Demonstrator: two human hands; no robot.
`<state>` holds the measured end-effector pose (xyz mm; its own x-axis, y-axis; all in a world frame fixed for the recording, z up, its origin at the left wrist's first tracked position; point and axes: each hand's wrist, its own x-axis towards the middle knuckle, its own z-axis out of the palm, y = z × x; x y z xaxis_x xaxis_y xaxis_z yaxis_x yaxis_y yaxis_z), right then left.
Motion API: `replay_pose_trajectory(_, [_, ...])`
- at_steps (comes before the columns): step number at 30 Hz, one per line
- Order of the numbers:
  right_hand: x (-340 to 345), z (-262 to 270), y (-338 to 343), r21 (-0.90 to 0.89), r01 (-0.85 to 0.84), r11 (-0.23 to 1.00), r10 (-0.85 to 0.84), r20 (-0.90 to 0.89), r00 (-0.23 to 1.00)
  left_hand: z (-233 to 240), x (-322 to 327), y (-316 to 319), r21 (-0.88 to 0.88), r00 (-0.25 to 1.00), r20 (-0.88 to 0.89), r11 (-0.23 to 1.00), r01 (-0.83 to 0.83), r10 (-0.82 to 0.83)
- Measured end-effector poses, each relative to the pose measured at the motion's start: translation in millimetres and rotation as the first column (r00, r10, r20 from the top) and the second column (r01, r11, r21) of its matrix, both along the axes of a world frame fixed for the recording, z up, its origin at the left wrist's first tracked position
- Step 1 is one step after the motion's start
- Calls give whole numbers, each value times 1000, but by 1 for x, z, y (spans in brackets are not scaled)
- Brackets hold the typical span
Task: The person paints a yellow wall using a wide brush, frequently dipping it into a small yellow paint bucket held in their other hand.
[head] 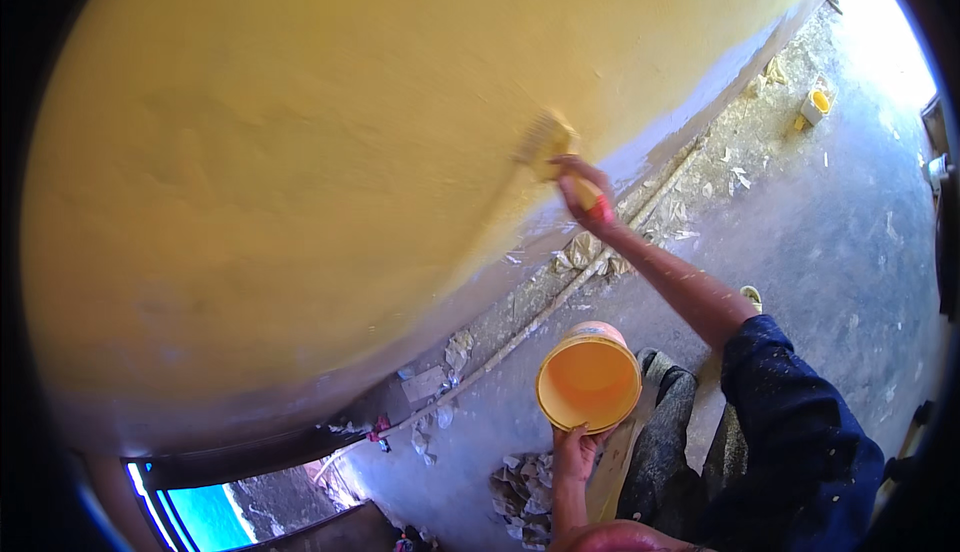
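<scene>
My right hand (pixel 583 190) is closed around the handle of a wide paintbrush (pixel 553 141). Its blurred bristles are against a wall coated in yellow paint (pixel 300 154), near the wall's lower part. My left hand (pixel 576 453) grips the near rim and side of a round plastic bucket (pixel 589 379). The bucket is tilted so that its mouth faces me. Its inside looks orange-yellow, and how much paint it holds I cannot tell. Along the wall's foot runs a paler strip (pixel 667 128) with patchy or no yellow on it.
A long pole or pipe (pixel 517 338) lies on the concrete floor (pixel 817 237) along the wall, among crumpled scraps (pixel 581 250). A pile of rubble or scraps (pixel 525 488) is beside my left forearm. Farther off stands a small container of yellow paint (pixel 817 104). A doorway (pixel 217 514) opens at lower left.
</scene>
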<state>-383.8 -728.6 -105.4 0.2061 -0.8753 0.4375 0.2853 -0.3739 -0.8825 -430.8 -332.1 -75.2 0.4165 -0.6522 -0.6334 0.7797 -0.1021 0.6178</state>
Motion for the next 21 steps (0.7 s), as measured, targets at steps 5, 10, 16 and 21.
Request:
replay_pose_trajectory(5, [-30, -27, -17, 257, 119, 959, -57, -238, 970, -5, -8, 12, 118, 999, 34, 993, 3, -7])
replay_pose_trajectory(10, [16, 120, -37, -119, 64, 991, -40, 190, 981, -7, -10, 2, 42, 1000, -13, 999, 15, -15])
replay_pose_trajectory(16, [-17, 33, -59, -73, 120, 990, -106, 172, 979, -5, -22, -17, 102, 999, 29, 994, -30, 27])
replay_pose_trajectory(21, [-42, -123, -57, 516, 39, 856, -154, 182, 971, -13, -33, -18, 97, 998, 13, 994, -58, 56])
